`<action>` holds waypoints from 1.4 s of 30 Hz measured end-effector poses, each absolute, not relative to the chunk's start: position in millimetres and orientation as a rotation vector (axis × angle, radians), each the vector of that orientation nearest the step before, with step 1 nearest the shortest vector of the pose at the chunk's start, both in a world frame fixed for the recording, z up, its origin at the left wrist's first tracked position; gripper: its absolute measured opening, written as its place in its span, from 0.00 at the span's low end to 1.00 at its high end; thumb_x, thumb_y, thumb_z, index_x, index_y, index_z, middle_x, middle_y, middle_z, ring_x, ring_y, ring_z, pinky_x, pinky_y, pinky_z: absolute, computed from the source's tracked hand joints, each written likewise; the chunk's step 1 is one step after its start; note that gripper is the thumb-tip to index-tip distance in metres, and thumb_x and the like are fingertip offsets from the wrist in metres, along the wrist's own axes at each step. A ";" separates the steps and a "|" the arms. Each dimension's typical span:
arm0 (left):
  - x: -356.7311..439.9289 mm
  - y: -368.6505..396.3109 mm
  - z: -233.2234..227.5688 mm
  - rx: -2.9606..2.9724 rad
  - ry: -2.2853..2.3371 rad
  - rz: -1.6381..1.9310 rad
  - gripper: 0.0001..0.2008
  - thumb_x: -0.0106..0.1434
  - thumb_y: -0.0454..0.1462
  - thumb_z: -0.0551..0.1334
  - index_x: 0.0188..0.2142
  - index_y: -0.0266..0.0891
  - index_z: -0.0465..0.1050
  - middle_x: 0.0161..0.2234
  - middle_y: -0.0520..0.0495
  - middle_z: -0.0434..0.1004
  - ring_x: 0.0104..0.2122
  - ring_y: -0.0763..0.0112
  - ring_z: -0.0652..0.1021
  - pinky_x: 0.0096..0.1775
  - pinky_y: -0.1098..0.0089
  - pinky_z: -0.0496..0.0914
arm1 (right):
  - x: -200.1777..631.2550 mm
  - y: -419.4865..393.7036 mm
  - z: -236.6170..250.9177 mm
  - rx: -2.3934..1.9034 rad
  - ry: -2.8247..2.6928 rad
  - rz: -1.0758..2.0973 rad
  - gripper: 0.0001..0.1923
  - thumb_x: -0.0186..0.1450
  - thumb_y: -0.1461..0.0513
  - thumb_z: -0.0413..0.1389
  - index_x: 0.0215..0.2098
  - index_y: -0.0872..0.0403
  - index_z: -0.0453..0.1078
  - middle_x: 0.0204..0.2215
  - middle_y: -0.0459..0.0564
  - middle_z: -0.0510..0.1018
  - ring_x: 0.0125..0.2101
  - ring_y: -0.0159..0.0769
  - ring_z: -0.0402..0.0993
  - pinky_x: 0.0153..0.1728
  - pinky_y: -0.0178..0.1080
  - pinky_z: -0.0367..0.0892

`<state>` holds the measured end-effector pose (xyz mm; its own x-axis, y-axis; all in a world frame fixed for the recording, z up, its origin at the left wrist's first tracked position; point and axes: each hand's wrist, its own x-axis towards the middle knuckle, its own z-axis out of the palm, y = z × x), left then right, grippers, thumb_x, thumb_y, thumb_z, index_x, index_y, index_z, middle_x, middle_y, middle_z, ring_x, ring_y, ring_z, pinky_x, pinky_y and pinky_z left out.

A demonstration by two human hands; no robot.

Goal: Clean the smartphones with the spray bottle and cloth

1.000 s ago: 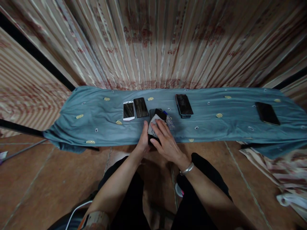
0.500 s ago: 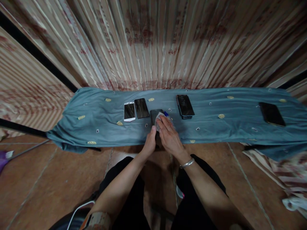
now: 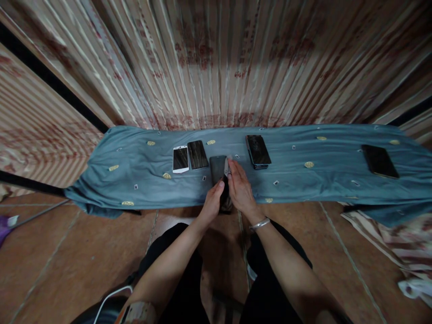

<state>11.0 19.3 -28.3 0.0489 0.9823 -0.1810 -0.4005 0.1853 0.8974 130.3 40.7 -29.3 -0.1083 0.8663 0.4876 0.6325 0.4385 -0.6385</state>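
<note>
the dark phone [image 3: 218, 165] lies flat on the surface [image 3: 135, 175], near the middle and close to the front edge, and its glass is black and a little shiny. the left hand [image 3: 212, 202] grips the near end of this phone, thumb on top, fingers closed around the edge. the right hand [image 3: 239, 186] lies along the right side of the phone, with its fingers stretched forward and pressing a small grey cloth [image 3: 227, 167] against the screen; the cloth is mostly hidden under the fingers. just left of the dark phone are a second black phone [image 3: 197, 154] and a white phone [image 3: 180, 159], side by side and nearly touching each other. to the right, a little apart, lies another black phone [image 3: 258, 151], and well apart, near the right end, one more phone [image 3: 380, 160]. the surface is covered with a grey-blue sheet that hangs over the front edge. between the phones on the right there is much bare sheet. behind the surface is a striped curtain [image 3: 216, 67], below is a brown tile floor [image 3: 67, 256].
</note>
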 end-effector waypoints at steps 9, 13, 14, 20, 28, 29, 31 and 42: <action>11.3 24.7 -29.6 0.628 0.937 1.266 0.25 0.51 0.53 0.71 0.41 0.37 0.81 0.43 0.43 0.84 0.53 0.52 0.78 0.61 0.55 0.64 | 131.4 49.0 -45.6 -1.341 -1.646 0.434 0.28 0.71 0.62 0.41 0.68 0.55 0.58 0.66 0.56 0.65 0.67 0.40 0.58 0.68 0.53 0.54; 11.0 28.1 -31.5 0.589 0.911 1.294 0.24 0.53 0.53 0.70 0.40 0.36 0.81 0.41 0.43 0.85 0.52 0.53 0.78 0.57 0.58 0.68 | 130.4 50.7 -48.1 -1.366 -1.567 0.465 0.27 0.69 0.64 0.45 0.65 0.54 0.63 0.63 0.55 0.70 0.64 0.41 0.64 0.67 0.53 0.58; 10.8 29.3 -31.9 0.581 0.902 1.300 0.23 0.53 0.52 0.70 0.40 0.36 0.81 0.41 0.43 0.84 0.53 0.54 0.78 0.57 0.59 0.68 | 130.1 50.7 -48.4 -1.369 -1.558 0.473 0.27 0.68 0.64 0.46 0.64 0.54 0.64 0.63 0.55 0.71 0.64 0.42 0.65 0.66 0.53 0.59; 9.4 35.4 -28.3 0.448 0.838 1.313 0.19 0.55 0.49 0.68 0.38 0.36 0.79 0.40 0.44 0.84 0.53 0.56 0.78 0.57 0.61 0.67 | 128.1 46.7 -49.9 -1.359 -1.583 0.460 0.26 0.66 0.67 0.47 0.61 0.53 0.68 0.59 0.54 0.74 0.60 0.42 0.70 0.64 0.53 0.62; 1.2 42.7 -16.6 0.353 0.899 1.397 0.13 0.61 0.44 0.64 0.34 0.34 0.77 0.31 0.46 0.83 0.46 0.60 0.81 0.52 0.64 0.70 | 116.4 31.3 -52.2 -1.287 -1.652 0.515 0.26 0.64 0.69 0.47 0.59 0.53 0.71 0.57 0.55 0.77 0.58 0.43 0.73 0.61 0.54 0.67; 0.5 43.3 -15.9 0.351 0.900 1.410 0.13 0.61 0.44 0.63 0.34 0.34 0.77 0.30 0.46 0.83 0.45 0.60 0.81 0.51 0.64 0.70 | 115.5 29.6 -52.2 -1.284 -1.661 0.530 0.26 0.64 0.69 0.47 0.58 0.53 0.71 0.57 0.55 0.77 0.57 0.44 0.74 0.61 0.54 0.67; -1.0 44.1 -15.0 0.359 0.912 1.423 0.12 0.62 0.43 0.63 0.34 0.34 0.77 0.29 0.47 0.82 0.44 0.61 0.82 0.50 0.65 0.71 | 114.8 26.7 -51.9 -1.287 -1.670 0.559 0.26 0.64 0.68 0.47 0.58 0.53 0.71 0.56 0.54 0.77 0.57 0.44 0.74 0.61 0.53 0.68; -12.0 49.1 -6.3 0.289 0.986 1.430 0.14 0.63 0.45 0.61 0.35 0.36 0.76 0.31 0.47 0.83 0.38 0.64 0.83 0.46 0.67 0.73 | 115.6 10.1 -43.7 -1.255 -1.640 0.711 0.22 0.63 0.65 0.51 0.54 0.51 0.75 0.54 0.53 0.80 0.54 0.43 0.77 0.58 0.47 0.71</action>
<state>-12.0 49.1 -6.3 -0.1572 0.9066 -0.3916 -0.6882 0.1839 0.7018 115.6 10.1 -43.7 -0.0554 0.9460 0.3195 0.4138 0.3130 -0.8549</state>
